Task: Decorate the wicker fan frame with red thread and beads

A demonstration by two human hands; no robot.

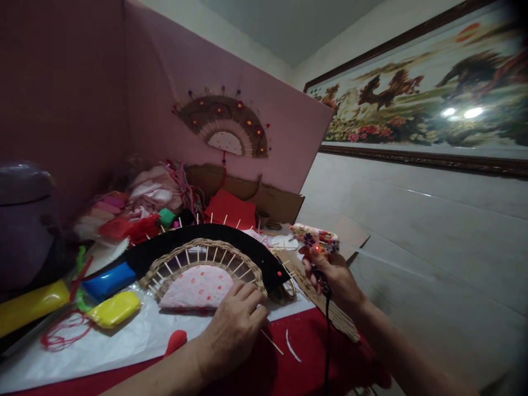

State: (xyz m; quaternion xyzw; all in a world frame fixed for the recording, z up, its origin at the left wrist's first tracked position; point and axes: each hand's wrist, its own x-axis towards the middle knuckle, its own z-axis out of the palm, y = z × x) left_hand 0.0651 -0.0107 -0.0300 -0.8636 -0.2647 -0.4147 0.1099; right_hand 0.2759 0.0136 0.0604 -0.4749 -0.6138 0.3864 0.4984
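Observation:
A half-round fan lies on the table, with a black band, a woven rope arch, thin wooden sticks and a pink flower-print fabric centre. My left hand is at its lower right corner, fingers bent over the end of the fabric; the fingertips are partly hidden. A small red dot sits near the black band's right end. To the right, my right hand is closed around a hot glue gun with a patterned cover. Its nozzle points left, a red light glows on it, and a black cord hangs down.
A finished-looking fan hangs on the pink panel. Blue and yellow packets lie left, near pink cloth. A red balloon-like piece, a loose stick and corrugated cardboard lie close by.

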